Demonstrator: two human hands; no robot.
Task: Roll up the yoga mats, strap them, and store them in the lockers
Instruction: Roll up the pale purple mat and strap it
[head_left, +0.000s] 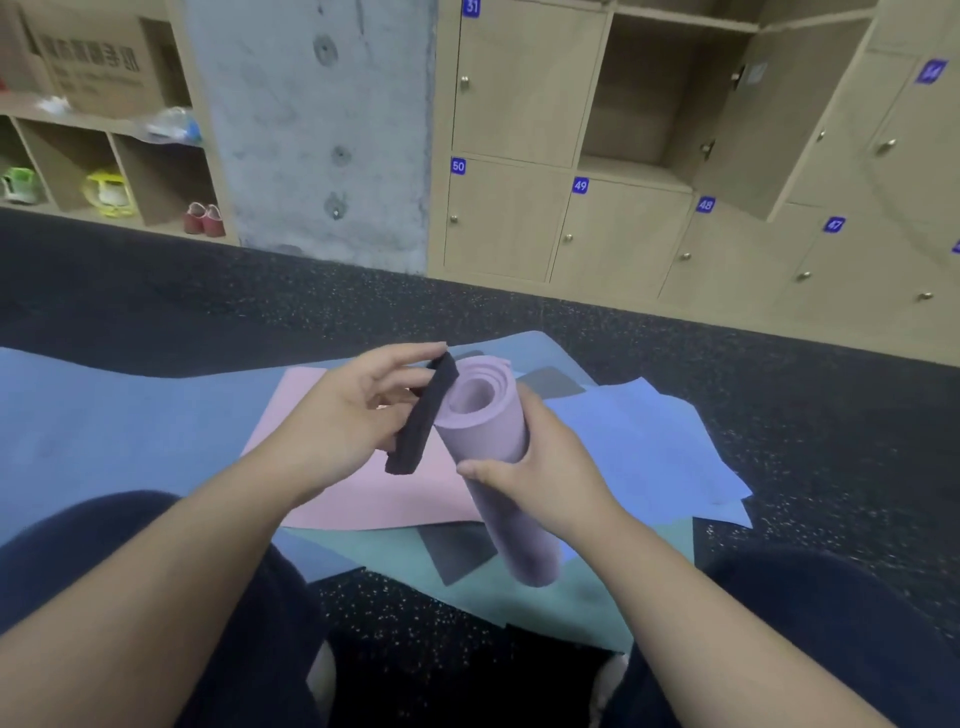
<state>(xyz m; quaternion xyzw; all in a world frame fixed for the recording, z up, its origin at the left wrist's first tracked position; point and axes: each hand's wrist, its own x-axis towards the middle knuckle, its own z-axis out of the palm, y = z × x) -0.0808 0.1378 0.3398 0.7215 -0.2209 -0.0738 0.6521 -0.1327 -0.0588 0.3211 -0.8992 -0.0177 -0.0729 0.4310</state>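
— Where's the mat they're working on?

— The rolled lilac mat (488, 457) is up off the floor, tilted with its open spiral end toward the lockers, held over the flat mats. The right hand (530, 467) is wrapped around its middle, thumb across the front, I'd guess to stop the roll from springing loose.

— And the dark thing?

— A black strap (423, 415), pinched in the left hand (353, 415) and laid against the roll's left side near the top. It isn't around the mat yet; looks like they're lining it up to wrap.

— The rest?

— A pink mat (363, 483), blue mat (649, 441) and teal mat (519, 597) lie unrolled beneath. Beyond, one open locker (639, 88) stands ready, probably for this roll.
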